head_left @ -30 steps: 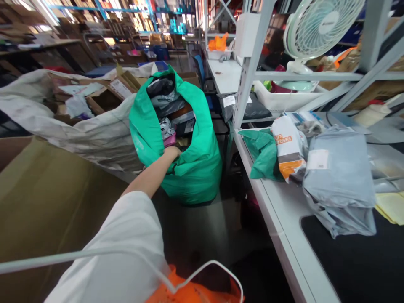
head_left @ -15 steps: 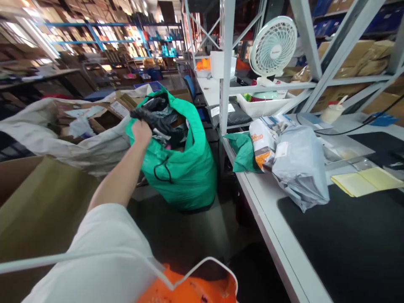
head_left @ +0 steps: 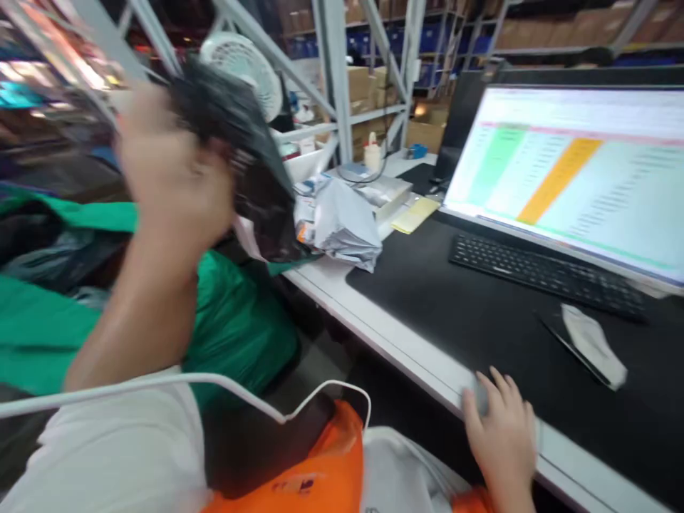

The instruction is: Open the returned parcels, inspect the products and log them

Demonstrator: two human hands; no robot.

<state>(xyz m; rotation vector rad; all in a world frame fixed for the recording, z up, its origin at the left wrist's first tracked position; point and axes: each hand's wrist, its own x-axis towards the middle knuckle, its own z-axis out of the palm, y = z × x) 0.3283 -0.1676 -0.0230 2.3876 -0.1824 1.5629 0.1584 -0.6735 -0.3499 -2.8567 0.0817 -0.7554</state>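
Lifted from the green bag, a black plastic parcel is now held up toward the desk

Half a second ago, the person's left hand (head_left: 174,167) was at the bag's mouth; now it is raised, blurred by motion, its fingers clamped on a glossy black plastic parcel (head_left: 261,185). Also, the view has swung right. The parcel hangs at left, between the bulging green fabric bag (head_left: 246,328) and the white-edged desk (head_left: 395,344). Whether the parcel touches anything behind it, I cannot tell.

At near right, the right hand (head_left: 499,424) lies on a small, rounded grey object (head_left: 483,399), apparently a computer mouse, fingers slightly apart, at the desk's near edge. Beyond are a flat black desk mat (head_left: 417,285), a long black keyboard (head_left: 539,271) and a bright screen (head_left: 566,164) showing a table with green and orange columns. On the desk's far left part sits a crumpled pale-grey plastic package (head_left: 345,221), near folded yellow paper (head_left: 415,215).
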